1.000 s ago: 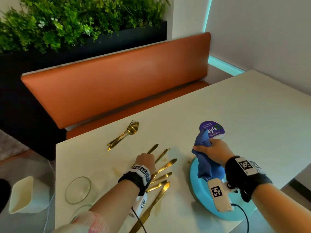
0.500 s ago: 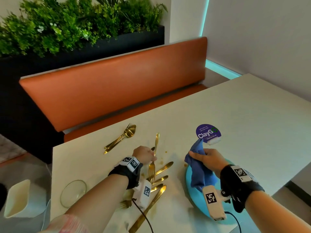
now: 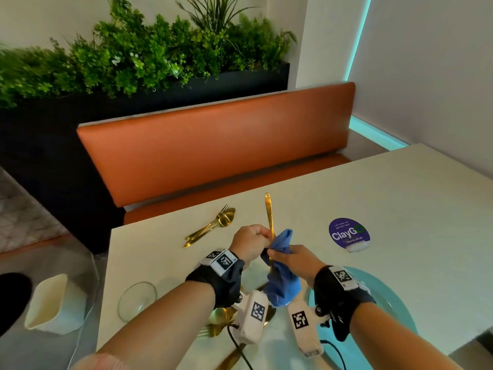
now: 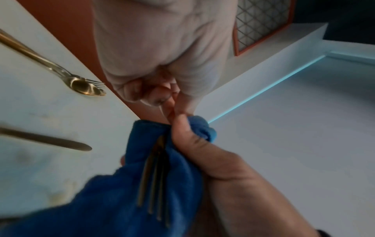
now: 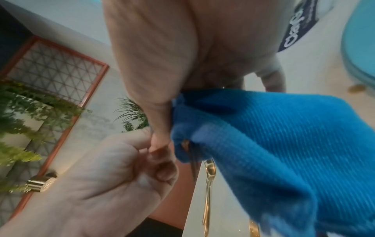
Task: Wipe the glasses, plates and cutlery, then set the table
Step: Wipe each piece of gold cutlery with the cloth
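Above the white table, my left hand pinches a gold fork upright by its middle, handle end up. My right hand grips a blue cloth folded round the fork's lower part. In the left wrist view the fork's tines lie against the cloth, with the right thumb pressing the fold. The right wrist view shows the cloth bunched under my right hand, close to the left hand. A teal plate sits at the near right edge, under my right wrist.
A gold spoon and fork pair lies near the table's far edge. More gold cutlery lies under my wrists. A clear glass stands near left, and a purple ClayGo sticker to the right. An orange bench runs behind.
My left hand picked one fork out of the cutlery on the table and raised it. My right hand carried the cloth off the plate, leftwards, and closed it round the fork.
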The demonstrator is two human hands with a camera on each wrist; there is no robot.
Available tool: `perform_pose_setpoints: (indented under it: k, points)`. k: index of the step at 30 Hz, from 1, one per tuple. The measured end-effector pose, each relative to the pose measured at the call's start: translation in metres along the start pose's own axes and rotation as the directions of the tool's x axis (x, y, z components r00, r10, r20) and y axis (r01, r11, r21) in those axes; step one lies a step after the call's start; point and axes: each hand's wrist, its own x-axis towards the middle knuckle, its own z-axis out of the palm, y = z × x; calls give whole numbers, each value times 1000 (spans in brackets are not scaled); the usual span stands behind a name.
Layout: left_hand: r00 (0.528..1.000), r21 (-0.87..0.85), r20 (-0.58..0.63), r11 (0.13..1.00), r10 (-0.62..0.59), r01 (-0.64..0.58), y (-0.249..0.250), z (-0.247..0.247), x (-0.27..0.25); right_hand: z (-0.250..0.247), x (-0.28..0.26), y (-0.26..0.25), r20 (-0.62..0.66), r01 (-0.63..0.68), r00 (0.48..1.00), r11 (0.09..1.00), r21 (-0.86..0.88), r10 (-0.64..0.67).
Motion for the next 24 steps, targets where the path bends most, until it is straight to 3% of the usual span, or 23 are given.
perform_pose_setpoints:
  k: [5,12,20,22,24]
  points:
    - [1000,-71,-21,997,-8,6,3,6,-1,7,3,4,-60,-44,997,997,57,47]
    - [993,-194,-57,977,-99,86,1,16,1,6,-4,20,-30,-147,988,974,174,155]
    - [991,-238,-77,967,-106,85,8,13,6,-22,-2,16,-103,-144,984,989,24,145]
    - [990,10,-111,996,-89,91,14,12,4,-33,-2,11,-102,-141,987,981,-135,128]
    - [980,417,-201,906,15,72,17,5,1,-45,-5,5,-86,-138,990,932,-334,116]
